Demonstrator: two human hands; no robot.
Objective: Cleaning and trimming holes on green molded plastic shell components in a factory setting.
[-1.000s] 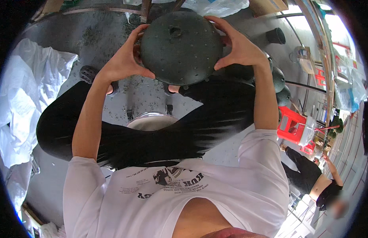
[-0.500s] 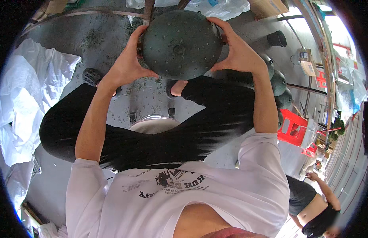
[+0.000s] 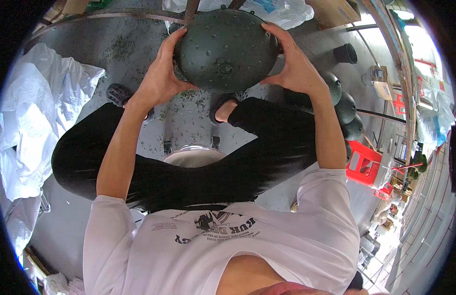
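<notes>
A dark green, rounded, studded shell (image 3: 227,49) is at twelve o'clock, gripped between two hands: the left hand's (image 3: 161,73) spread fingers curve around its nine-o'clock side, the right hand's (image 3: 301,68) its three-o'clock side. Dark crumbs (image 3: 122,48) litter the smooth grey floor (image 3: 70,231). White plastic sheeting (image 3: 36,128) hangs at nine, a red plastic stool (image 3: 361,164) stands at three.

gap: between left grip (image 3: 161,73) and white sheet (image 3: 50,98) | obstacle rightward: dark ball (image 3: 228,49)

Both arms (image 3: 118,147) forward — left hand (image 3: 160,77) and right hand (image 3: 298,66) apart, face to face, thumbs (image 3: 185,86) wide of fingers (image 3: 172,40).
</notes>
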